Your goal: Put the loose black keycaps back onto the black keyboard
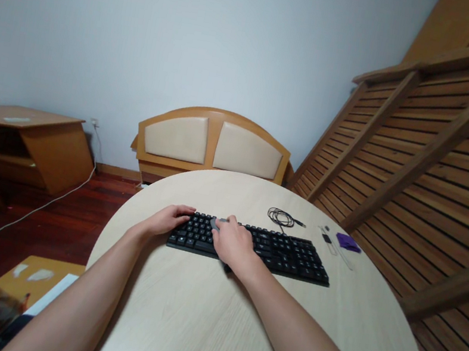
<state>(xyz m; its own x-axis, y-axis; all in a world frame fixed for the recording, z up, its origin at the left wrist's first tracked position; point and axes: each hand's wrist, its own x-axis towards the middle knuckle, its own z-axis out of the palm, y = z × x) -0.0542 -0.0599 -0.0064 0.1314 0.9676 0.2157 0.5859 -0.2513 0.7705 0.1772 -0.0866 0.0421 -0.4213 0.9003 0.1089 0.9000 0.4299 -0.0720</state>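
Note:
A black keyboard (288, 254) lies across the middle of the pale round table. At its left end my left hand (167, 219) grips the edge, fingers over the upper corner and thumb by the keys. My right hand (232, 240) is over the left-middle keys, closed around a small brush-like tool (214, 223). Its grey end shows beside my thumb and a black end sticks out below my palm. The hand covers most of that tool, so its exact kind is unclear. Behind the keyboard, its black cable (280, 217) lies coiled.
On the table's right side are a purple cloth or pouch (347, 242) and a thin white cord with small dark pieces (327, 238). A slatted wooden frame (399, 168) leans close by on the right. A headboard (212, 141) stands behind the table, a wooden desk (52, 149) at left.

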